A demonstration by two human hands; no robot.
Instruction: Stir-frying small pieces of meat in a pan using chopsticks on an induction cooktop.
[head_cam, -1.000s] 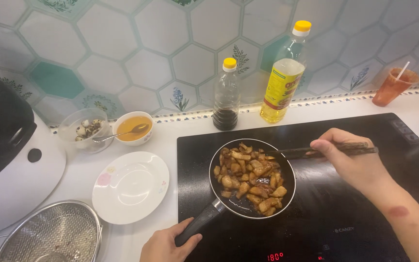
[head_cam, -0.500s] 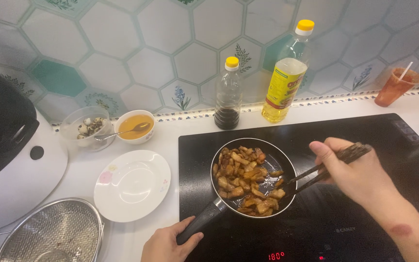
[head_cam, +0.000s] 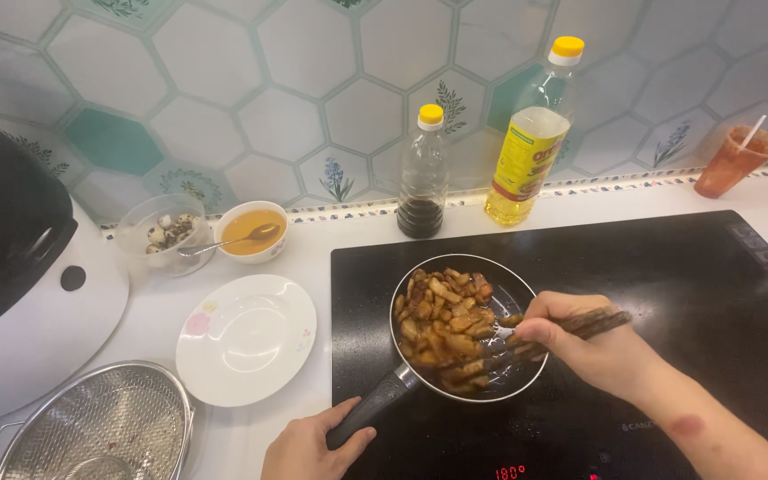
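A small dark frying pan (head_cam: 516, 284) full of browned food pieces (head_cam: 442, 327) sits on the black induction hob (head_cam: 695, 293). My left hand (head_cam: 308, 447) grips the pan's black handle (head_cam: 375, 404) at the front edge. My right hand (head_cam: 593, 342) holds dark wooden chopsticks (head_cam: 571, 331), their tips down among the food at the pan's right side.
A white plate (head_cam: 246, 339) lies left of the hob. Behind it stand a bowl of orange sauce with a spoon (head_cam: 252, 230) and a clear bowl of small eggs (head_cam: 166, 231). A dark sauce bottle (head_cam: 423, 178), an oil bottle (head_cam: 528, 138), an orange cup (head_cam: 732, 160), a rice cooker (head_cam: 20, 276) and a metal strainer (head_cam: 100, 427) surround it.
My right hand has swung the chopsticks from level over the pan's far rim down into the food on the pan's right side. The left hand keeps its grip on the handle.
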